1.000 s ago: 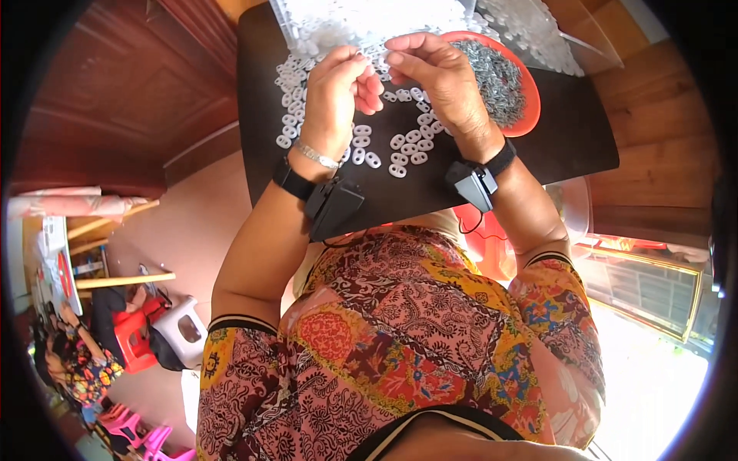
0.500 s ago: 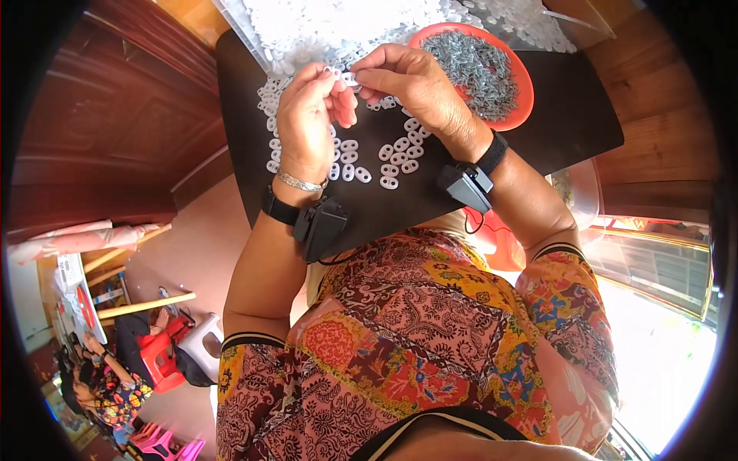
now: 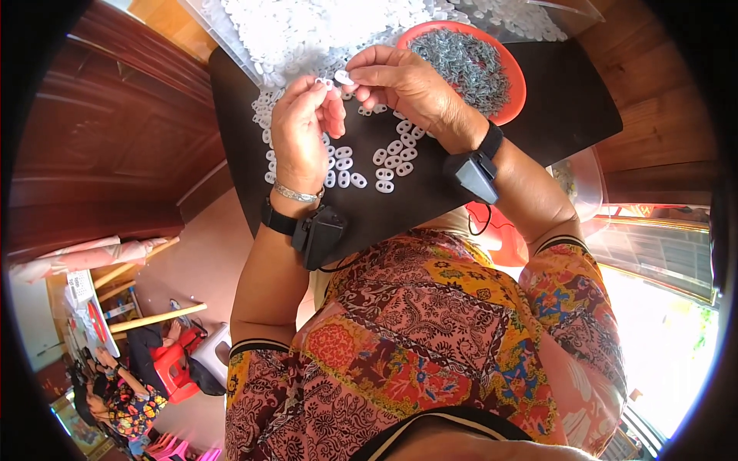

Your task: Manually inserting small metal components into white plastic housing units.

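Observation:
My left hand [image 3: 301,131] is closed, pinching a small white plastic piece [image 3: 325,82] between thumb and fingertips; its shape is partly covered. Just to its right, my right hand [image 3: 407,84] pinches a white oval plastic link [image 3: 344,77] by its edge. A slight gap separates the two pieces. Both hands are raised over the dark table [image 3: 430,200]. Beneath them lie several loose white oval links with two holes each, one group [image 3: 344,164] beside my left wrist and another group [image 3: 393,161] below my right hand.
A clear plastic bin [image 3: 231,42] heaped with white pieces stands at the table's far side. An orange-red bowl [image 3: 516,77] full of small grey metal parts sits right of my right hand. At lower left, another person [image 3: 127,399] is near a red stool [image 3: 174,374].
The oval link in my right hand has come slightly away from the piece in my left hand and tilted. The whole view has shifted a little.

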The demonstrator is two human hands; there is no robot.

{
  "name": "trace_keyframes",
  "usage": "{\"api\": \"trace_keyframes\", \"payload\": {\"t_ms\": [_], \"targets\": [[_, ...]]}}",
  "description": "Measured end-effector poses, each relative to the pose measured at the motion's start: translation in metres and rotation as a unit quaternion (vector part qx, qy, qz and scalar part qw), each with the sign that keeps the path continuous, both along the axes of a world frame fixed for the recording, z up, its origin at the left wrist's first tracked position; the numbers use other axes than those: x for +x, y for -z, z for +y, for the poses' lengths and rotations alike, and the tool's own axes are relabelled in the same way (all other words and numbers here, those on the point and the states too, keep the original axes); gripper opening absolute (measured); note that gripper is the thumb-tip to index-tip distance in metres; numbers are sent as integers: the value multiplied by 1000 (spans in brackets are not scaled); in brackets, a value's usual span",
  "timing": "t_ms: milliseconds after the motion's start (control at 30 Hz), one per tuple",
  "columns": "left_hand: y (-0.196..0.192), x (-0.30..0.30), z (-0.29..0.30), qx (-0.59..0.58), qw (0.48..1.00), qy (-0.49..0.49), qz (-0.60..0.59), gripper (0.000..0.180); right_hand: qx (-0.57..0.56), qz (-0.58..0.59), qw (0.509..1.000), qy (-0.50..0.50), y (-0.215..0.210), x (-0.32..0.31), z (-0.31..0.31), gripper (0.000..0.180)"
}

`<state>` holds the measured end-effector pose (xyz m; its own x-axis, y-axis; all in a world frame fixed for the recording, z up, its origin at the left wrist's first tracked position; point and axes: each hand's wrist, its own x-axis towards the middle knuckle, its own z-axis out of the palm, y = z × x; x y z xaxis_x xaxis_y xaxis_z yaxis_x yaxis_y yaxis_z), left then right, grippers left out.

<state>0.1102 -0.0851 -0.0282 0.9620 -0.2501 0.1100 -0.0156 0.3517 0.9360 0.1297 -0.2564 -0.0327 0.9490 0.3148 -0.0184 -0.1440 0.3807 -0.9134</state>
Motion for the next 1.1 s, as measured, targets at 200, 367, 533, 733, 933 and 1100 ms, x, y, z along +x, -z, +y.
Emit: {"api": "trace_keyframes", "payload": {"t_ms": [200, 367, 533, 733, 933, 1100], "targets": [[-2, -5, -9, 69, 997, -34, 8, 17, -77, -117, 988, 69, -8, -8, 4, 14], [0, -4, -8, 94, 995, -30, 11, 18, -95, -133, 983, 80, -7, -7, 4, 14], [0, -5, -9, 80, 995, -49, 15, 17, -110, -137, 981, 84, -8, -7, 3, 13], [1, -4, -10, 109, 991, -65, 35, 18, -121, -151, 978, 82, -9, -9, 3, 12], [1, -5, -9, 110, 991, -62, 39, 17, -144, -172, 970, 91, -8, -9, 3, 10], [2, -5, -9, 98, 993, -56, 38, 16, -143, -170, 970, 96, -8, -9, 4, 11]]}}
